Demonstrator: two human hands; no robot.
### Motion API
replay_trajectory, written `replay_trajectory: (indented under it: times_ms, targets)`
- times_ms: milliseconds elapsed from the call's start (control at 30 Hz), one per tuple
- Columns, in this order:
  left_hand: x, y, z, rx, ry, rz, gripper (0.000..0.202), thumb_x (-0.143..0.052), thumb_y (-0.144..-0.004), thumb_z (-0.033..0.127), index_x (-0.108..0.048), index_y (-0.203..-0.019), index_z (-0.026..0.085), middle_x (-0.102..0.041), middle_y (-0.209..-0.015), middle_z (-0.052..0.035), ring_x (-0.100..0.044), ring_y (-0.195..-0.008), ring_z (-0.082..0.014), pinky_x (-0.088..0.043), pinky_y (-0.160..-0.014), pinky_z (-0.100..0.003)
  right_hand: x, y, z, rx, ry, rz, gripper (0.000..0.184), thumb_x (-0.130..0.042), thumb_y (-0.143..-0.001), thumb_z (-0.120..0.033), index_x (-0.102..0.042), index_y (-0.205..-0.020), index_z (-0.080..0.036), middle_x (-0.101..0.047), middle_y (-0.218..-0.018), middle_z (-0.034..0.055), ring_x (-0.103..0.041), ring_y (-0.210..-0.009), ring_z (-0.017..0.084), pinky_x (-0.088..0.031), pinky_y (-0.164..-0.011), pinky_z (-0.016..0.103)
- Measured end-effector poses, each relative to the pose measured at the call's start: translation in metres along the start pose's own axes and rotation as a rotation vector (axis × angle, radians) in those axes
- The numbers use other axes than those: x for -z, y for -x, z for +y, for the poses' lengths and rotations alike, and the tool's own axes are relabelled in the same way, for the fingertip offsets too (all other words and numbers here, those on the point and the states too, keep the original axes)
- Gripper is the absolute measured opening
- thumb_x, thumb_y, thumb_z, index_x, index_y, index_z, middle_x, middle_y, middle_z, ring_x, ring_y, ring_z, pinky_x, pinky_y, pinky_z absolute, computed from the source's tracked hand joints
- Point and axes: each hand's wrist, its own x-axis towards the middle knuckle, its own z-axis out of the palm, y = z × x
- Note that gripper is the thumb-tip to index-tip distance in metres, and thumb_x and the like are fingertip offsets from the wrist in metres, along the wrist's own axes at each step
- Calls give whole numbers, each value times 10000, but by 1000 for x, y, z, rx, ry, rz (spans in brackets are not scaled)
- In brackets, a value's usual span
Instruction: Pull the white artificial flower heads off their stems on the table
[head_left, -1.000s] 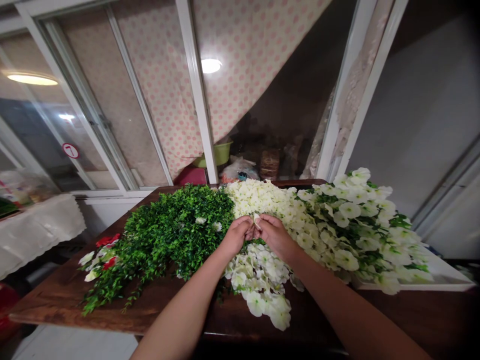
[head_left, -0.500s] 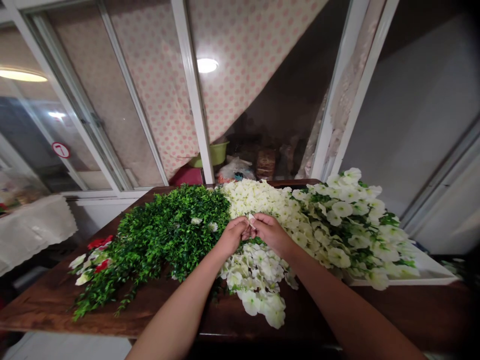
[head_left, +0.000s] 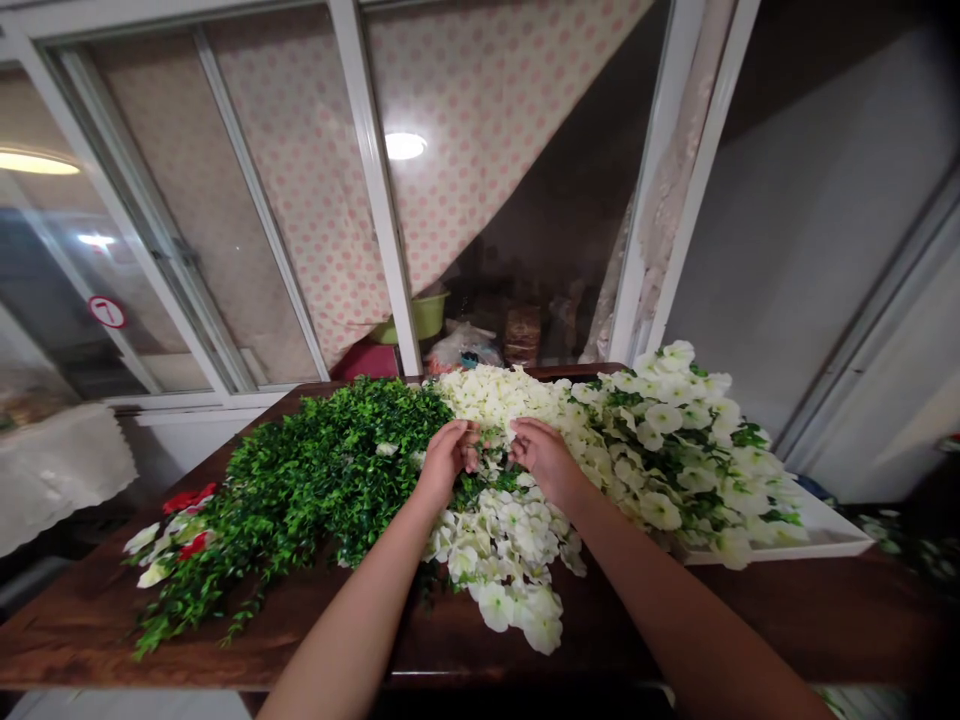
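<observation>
My left hand point(head_left: 450, 458) hovers over the middle of the flower pile with its fingers curled and thumb close to the fingertips. Something thin seems to be at the fingertips, too small to name. Facing it, a short gap away, my right hand point(head_left: 541, 458) is in a pinch; a small pale bit at its fingertips blends with the blossoms behind. Below both hands lies a bunch of white artificial flowers point(head_left: 517, 535) with green leaves. Cream flower heads point(head_left: 502, 392) are heaped just beyond the hands.
Green artificial foliage point(head_left: 337, 470) spreads left of the hands, with red and white flowers point(head_left: 187, 500) at its end. More white flowers point(head_left: 664, 420) lie right, partly over a white tray point(head_left: 825, 540). All rest on a dark wooden table point(head_left: 300, 655) before a window point(head_left: 367, 190).
My hands were together, pinching a small pale piece between them. They have now moved apart, left hand leftward and right hand slightly rightward. The view has shifted slightly.
</observation>
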Motion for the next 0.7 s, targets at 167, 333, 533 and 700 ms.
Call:
replay_trajectory:
  times_ms: [167,333,533,700]
  targets:
    - [-1,2,2,26,-12,37,281,-698,-671,393,-622,-781,146,-628,-702,-25,-556,-507,-115,-268,-393,-202,11,-6,-12,56,-33,30,237,-760,-664,-377,-628,-791,-227,-544,-745,16,-457,-589,138,-456,-603,330]
    - [-4,4,1,54,-59,8,224,-697,-653,340,-621,-738,147,-624,-645,-13,-469,-412,-78,-247,-401,-203,6,3,-16,37,220,-89,321,-700,-724,-458,-678,-954,-236,-630,-954,52,-552,-715,169,-475,-607,301]
    - [-1,1,1,27,-24,75,206,-685,-651,323,-619,-751,155,-615,-654,-3,-515,-448,-98,-271,-392,-211,6,4,-18,135,570,-314,209,-687,-738,-410,-701,-803,-212,-629,-751,9,-536,-655,152,-434,-593,274]
    - [0,0,0,45,-14,65,223,-666,-663,324,-599,-796,158,-623,-643,0,-552,-430,-129,-366,-405,-236,13,-4,-13,161,635,-269,193,-676,-737,-386,-668,-710,-195,-563,-635,-17,-476,-562,120,-381,-538,254]
